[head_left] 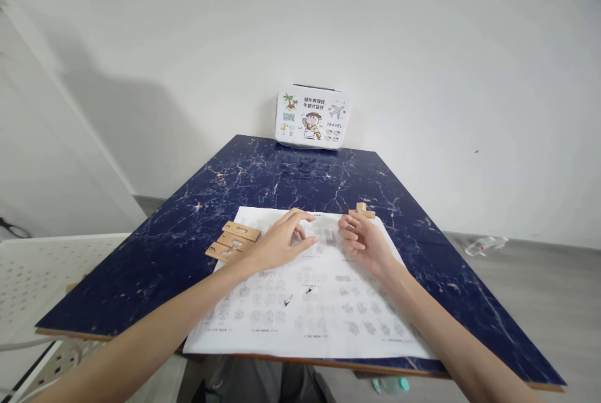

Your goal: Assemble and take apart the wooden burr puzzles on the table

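Left hand (287,237) spread, empty-looking; right hand (364,243) loosely curled, can't tell if gripping; best go lightly near the wooden blocks (362,209), keeping the printed sheet (323,312) flat.

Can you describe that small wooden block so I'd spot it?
On the blue marbled table lies a white printed sheet. Near its far right corner, beyond the right hand, sits the wooden block; it has a stub on top, unlike the flat wooden plates.
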A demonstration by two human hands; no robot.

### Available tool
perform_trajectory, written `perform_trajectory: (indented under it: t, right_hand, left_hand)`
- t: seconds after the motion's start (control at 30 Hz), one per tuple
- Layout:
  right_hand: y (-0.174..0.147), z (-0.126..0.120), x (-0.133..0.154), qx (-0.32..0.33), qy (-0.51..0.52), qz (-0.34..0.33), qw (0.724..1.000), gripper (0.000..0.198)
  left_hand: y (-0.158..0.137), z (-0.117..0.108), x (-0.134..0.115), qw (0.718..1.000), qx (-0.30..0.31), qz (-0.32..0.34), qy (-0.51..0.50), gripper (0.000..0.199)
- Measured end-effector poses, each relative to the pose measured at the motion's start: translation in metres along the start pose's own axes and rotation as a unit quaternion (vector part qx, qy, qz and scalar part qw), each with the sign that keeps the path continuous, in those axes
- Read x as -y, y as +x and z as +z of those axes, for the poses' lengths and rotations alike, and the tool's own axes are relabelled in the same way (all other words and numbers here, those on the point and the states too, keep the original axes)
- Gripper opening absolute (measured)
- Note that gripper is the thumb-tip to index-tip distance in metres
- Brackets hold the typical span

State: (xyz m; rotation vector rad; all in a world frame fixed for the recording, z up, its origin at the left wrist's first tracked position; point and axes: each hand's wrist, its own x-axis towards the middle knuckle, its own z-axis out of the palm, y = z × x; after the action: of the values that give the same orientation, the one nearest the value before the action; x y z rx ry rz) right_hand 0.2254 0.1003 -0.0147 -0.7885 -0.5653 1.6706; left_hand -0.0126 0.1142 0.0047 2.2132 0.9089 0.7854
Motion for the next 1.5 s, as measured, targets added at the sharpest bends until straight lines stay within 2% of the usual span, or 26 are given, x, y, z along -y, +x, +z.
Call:
perform_trajectory:
  t: [0.23, 0.33, 0.47, 0.57, 0.63, 0.7, 0.8, 0.9, 1.1, 1.33, 1.5]
  right_hand:
    - [-0.014, 0.018, -0.009, 0.068, -0.205, 0.012, 0.976, 0.037]
    - [-0.017, 0.021, -0.008, 0.070, -0.233, 0.015, 0.970, 0.040]
    - [-0.017, 0.022, -0.007, 0.076, -0.248, 0.016, 0.966, 0.042]
    - [-0.016, 0.021, -0.007, 0.081, -0.255, 0.020, 0.963, 0.042]
    - [-0.015, 0.019, -0.008, 0.088, -0.254, 0.020, 0.963, 0.041]
    - [-0.014, 0.018, -0.009, 0.096, -0.254, 0.017, 0.962, 0.041]
    - [-0.013, 0.016, -0.011, 0.100, -0.257, 0.015, 0.961, 0.041]
    - [-0.013, 0.016, -0.012, 0.098, -0.255, 0.016, 0.962, 0.042]
    - [-0.014, 0.017, -0.011, 0.104, -0.257, 0.017, 0.961, 0.040]
    - [-0.012, 0.016, -0.012, 0.112, -0.240, 0.009, 0.964, 0.040]
    - [-0.009, 0.012, -0.015, 0.098, -0.235, -0.020, 0.967, 0.040]
  left_hand:
    - [0.004, -0.007, 0.000, 0.999, -0.028, -0.005, 0.021, 0.021]
    - [0.009, -0.019, 0.001, 0.998, -0.045, -0.017, 0.027, 0.021]
    - [0.009, -0.046, 0.013, 0.995, -0.051, -0.055, 0.062, 0.029]
    - [-0.002, -0.071, 0.030, 0.991, -0.036, -0.065, 0.110, 0.036]
    - [-0.016, -0.086, 0.042, 0.986, -0.023, -0.049, 0.157, 0.041]
    - [-0.033, -0.096, 0.053, 0.978, 0.020, -0.035, 0.206, 0.050]
    - [-0.057, -0.101, 0.062, 0.961, 0.075, -0.056, 0.259, 0.076]
    - [-0.071, -0.096, 0.065, 0.952, 0.095, -0.053, 0.287, 0.086]
    - [-0.064, -0.073, 0.058, 0.947, 0.091, -0.042, 0.305, 0.079]
    - [-0.029, -0.017, 0.034, 0.956, 0.127, -0.041, 0.263, 0.086]
    - [-0.009, 0.017, 0.021, 0.974, 0.095, -0.030, 0.203, 0.086]
